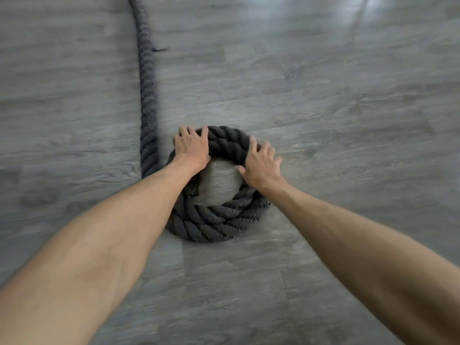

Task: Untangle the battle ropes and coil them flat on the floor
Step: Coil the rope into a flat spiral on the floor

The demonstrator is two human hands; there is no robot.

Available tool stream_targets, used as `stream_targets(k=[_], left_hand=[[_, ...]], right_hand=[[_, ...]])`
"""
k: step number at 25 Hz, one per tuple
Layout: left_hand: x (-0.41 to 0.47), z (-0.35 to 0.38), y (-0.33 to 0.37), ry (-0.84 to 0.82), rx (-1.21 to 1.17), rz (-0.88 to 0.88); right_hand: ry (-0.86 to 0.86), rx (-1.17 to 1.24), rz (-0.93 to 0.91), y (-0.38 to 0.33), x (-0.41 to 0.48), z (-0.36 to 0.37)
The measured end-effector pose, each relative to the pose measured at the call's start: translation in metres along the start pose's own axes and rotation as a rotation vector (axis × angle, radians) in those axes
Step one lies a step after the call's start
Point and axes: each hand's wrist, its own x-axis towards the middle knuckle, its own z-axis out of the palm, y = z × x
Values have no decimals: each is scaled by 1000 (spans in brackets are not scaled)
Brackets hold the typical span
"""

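A thick black twisted battle rope lies on the floor, wound into a small flat coil of about two turns with bare floor in its centre. My left hand presses palm-down on the coil's far left part, fingers spread over the rope. My right hand rests on the coil's far right part, fingers apart, thumb reaching toward the centre. From the coil's left side the loose length of rope runs straight away to the top edge of the view. A short frayed strand sticks out from it.
Grey wood-look plank floor surrounds the coil on all sides. A bright glare patch shows at the top right. The picture is slightly motion-blurred.
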Motion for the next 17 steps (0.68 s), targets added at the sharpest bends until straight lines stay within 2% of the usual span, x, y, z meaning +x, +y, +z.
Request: stream_targets(k=[2, 4, 11, 14, 17], left_hand=[[6, -2, -46, -56, -44, -107], [10, 0, -92, -93, -80, -205], [-2, 17, -225, -200, -199, -408], [7, 22, -247, -152, -188, -494], [45, 27, -250, -40, -159, -380]], right_hand=[[-48, 56, 172, -35, -18, 10], [-130, 81, 221, -75, -23, 14], [-267, -35, 46, -213, 30, 9], [-281, -132, -93, -238, 80, 1], [-276, -221, -270, -247, 144, -9]])
